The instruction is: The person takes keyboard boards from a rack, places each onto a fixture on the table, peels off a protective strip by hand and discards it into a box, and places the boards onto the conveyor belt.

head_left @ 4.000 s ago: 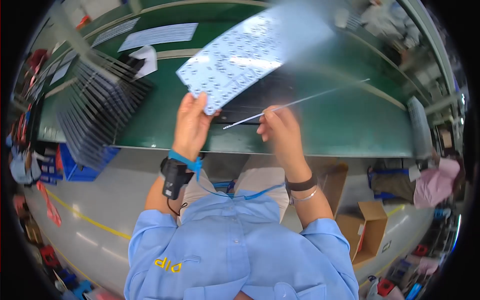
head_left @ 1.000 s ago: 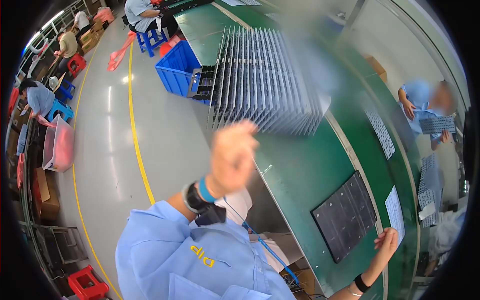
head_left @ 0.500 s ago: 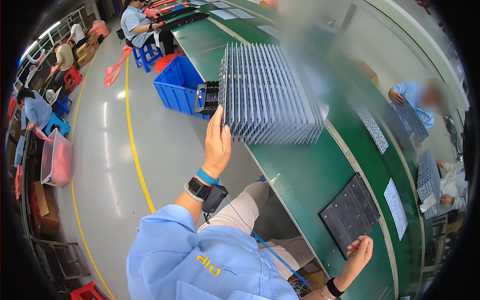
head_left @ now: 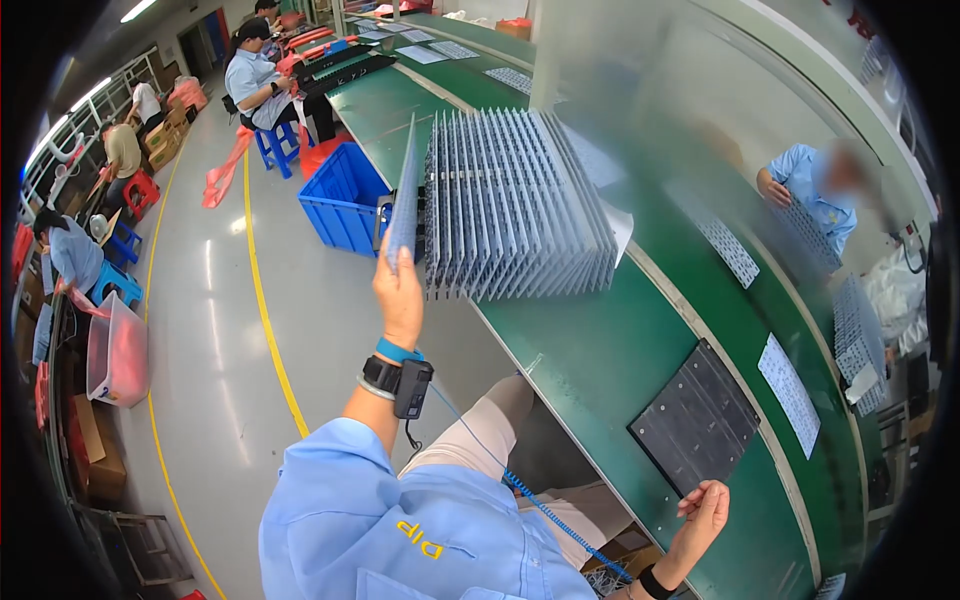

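My left hand [head_left: 400, 295] grips a thin circuit board [head_left: 404, 195] by its lower edge, fingers on one side and thumb on the other. The board stands upright, just left of a rack's row of several similar boards [head_left: 515, 205], with a gap between. A black flat plate [head_left: 695, 415] with small studs lies on the green bench [head_left: 560, 330]. Beside its near corner is my right hand [head_left: 706, 510], fingers curled in and closed, with nothing visible in them. A blue coiled cord [head_left: 545, 500] crosses my lap.
A blue crate [head_left: 340, 205] stands beyond the rack at the bench's left side. Loose boards [head_left: 790, 395] lie along the green belt on the right. Across it a co-worker [head_left: 815, 185] holds a board. Another person [head_left: 255, 80] sits at the bench's far end.
One board is now out of the row, held in my left hand, which has moved left. My right hand has shifted slightly left and down, fingers still curled. The view has moved a little.
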{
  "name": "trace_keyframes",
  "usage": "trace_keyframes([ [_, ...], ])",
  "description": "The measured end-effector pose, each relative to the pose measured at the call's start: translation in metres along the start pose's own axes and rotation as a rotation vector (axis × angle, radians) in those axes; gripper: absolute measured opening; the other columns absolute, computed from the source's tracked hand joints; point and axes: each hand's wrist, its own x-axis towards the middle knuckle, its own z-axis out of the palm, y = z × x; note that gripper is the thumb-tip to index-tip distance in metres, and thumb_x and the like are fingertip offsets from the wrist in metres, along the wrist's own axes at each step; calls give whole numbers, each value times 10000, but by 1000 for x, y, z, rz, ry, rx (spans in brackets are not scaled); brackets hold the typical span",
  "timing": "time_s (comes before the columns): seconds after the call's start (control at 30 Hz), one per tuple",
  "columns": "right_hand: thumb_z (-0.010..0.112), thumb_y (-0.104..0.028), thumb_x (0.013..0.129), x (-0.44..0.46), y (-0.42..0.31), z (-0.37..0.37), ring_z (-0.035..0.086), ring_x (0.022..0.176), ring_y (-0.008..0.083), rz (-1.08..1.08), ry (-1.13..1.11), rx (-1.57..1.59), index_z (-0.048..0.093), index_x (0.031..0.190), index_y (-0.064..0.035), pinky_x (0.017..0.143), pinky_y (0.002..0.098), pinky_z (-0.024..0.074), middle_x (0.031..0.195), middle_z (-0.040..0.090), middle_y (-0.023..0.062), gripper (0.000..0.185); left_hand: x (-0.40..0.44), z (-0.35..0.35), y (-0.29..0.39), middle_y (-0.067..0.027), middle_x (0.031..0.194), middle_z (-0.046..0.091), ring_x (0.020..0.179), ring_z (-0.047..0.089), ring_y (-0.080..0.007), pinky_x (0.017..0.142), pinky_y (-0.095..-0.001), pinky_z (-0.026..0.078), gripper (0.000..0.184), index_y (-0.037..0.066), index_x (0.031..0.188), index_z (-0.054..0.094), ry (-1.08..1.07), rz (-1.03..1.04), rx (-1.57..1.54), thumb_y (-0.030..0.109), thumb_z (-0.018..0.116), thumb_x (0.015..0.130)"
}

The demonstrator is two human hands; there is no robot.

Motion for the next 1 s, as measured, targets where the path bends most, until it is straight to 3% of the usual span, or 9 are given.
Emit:
trace_keyframes([
  [0.03,457,-207,960,0,1,-1,492,526,64,4,-1,7,540,847,-47,452,176,354,664,530,15,212,1,-3,10,-137,1123,584,1031,543,-190,906,-319,416,337,-55,1211,492,31,-22,-71,151,446,949],
  [0.13,472,-223,956,-2,4,-2,489,525,61,9,-9,11,542,849,-52,447,173,353,662,523,7,214,4,-20,17,-117,1109,584,1029,547,-179,889,-307,434,315,-61,1172,511,136,-56,-349,150,478,940],
  [0.3,487,-246,952,-2,8,1,485,524,56,23,-42,21,544,849,-60,445,169,349,660,516,-3,220,0,-59,87,-170,1228,513,1110,527,-252,956,-374,426,345,-68,1240,430,223,-42,-730,73,441,926],
  [0.4,454,-190,958,1,5,7,501,535,70,19,-91,28,539,845,-37,457,178,361,662,532,21,208,-12,-73,124,-181,1250,495,1126,515,-257,971,-374,411,358,-66,1254,418,205,-87,-854,59,435,918],
  [0.5,452,-173,950,1,-6,16,516,545,86,37,-155,25,542,846,-20,467,192,370,656,539,29,206,-20,-76,141,-188,1289,458,1173,478,-283,1002,-398,386,397,-61,1295,367,51,-130,-909,102,404,935],
  [0.67,457,-161,943,-4,-19,27,527,556,85,50,-234,41,561,883,-20,476,187,387,667,548,25,185,-43,-48,146,-178,1316,447,1195,464,-292,1029,-417,359,430,-48,1318,349,-239,-411,-1107,162,398,947],
  [0.73,466,-180,944,-2,-13,35,534,569,82,102,-277,212,569,915,-22,469,189,391,699,561,27,190,-58,-27,144,-176,1324,446,1190,469,-296,1028,-419,358,431,-47,1316,355,-361,-478,-1155,167,406,945],
  [0.87,482,-249,947,4,-15,61,581,808,117,156,-404,547,467,1210,-18,562,210,444,939,582,59,350,-100,14,146,-176,1318,453,1190,469,-299,1029,-421,353,432,-42,1310,366,-570,-732,-1239,168,426,937],
  [1.0,488,-273,945,8,-43,83,537,1026,157,57,-423,733,328,1344,-35,785,298,461,1171,522,85,491,-149,47,164,-175,1308,460,1190,465,-312,1032,-439,345,429,-26,1313,368,-742,-879,-1284,157,428,929],
])
